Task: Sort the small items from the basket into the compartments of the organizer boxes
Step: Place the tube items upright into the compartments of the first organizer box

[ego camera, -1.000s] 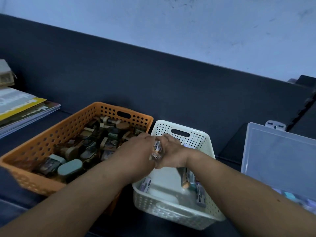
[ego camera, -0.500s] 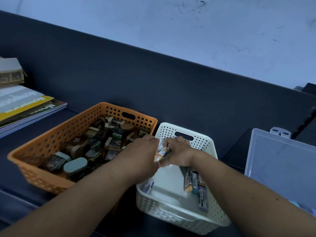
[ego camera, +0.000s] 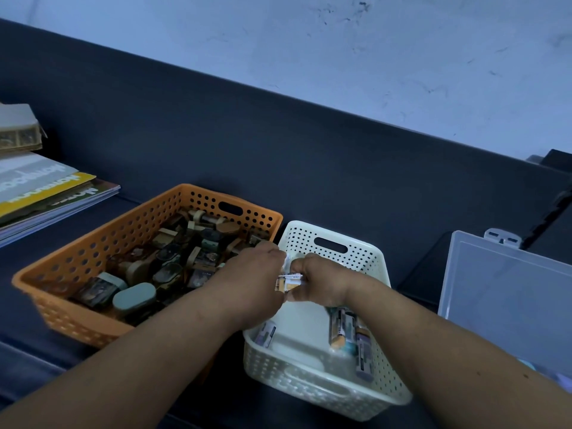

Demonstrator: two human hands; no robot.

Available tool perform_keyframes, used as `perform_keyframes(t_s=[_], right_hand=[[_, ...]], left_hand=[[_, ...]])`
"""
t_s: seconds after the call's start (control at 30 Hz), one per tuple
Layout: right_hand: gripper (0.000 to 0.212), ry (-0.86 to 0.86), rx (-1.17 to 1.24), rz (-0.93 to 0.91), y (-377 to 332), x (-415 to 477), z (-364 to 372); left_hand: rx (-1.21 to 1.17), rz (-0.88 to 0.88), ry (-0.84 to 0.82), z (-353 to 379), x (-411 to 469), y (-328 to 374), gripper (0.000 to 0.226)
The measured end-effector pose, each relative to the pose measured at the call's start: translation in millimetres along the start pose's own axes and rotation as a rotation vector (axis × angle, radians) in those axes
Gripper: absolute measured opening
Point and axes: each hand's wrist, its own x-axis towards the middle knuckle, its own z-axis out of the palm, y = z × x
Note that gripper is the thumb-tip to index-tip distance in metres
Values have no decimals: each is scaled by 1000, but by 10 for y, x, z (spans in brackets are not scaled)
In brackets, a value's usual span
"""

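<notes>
Little has shifted since the earlier frame: both hands stay over the white basket [ego camera: 362,252], and the small packet [ego camera: 289,281] now lies flatter between them. I see the left hand [ego camera: 247,283] and right hand [ego camera: 318,281] each pinching one end. Its long axis runs left to right, I think. The organizer box [ego camera: 507,292] lies well off to the right, so the right hand is nearer.

The small packet [ego camera: 289,281] is mostly hidden — organizer box [ego camera: 507,292] cut off at right.
</notes>
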Motion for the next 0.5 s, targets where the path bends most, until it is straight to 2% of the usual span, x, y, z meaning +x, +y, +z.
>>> perform_keyframes(t_s=[0.13, 0.27, 0.37, 0.5], right_hand=[[22, 19, 175, -11, -25, -155, -113], [16, 69, 363, -80, -107, -445, -270], [18, 113, 473, -108, -146, -671, -337], [18, 162, 521, -143, -171, -912, -413]], left_hand=[[-6, 5, 16, -9, -7, -6, 50], [27, 37, 163, -85, 18, 55, 39], [-173, 23, 204, -134, 10, 124, 42], [-425, -33, 153, -154, 25, 236, 17]])
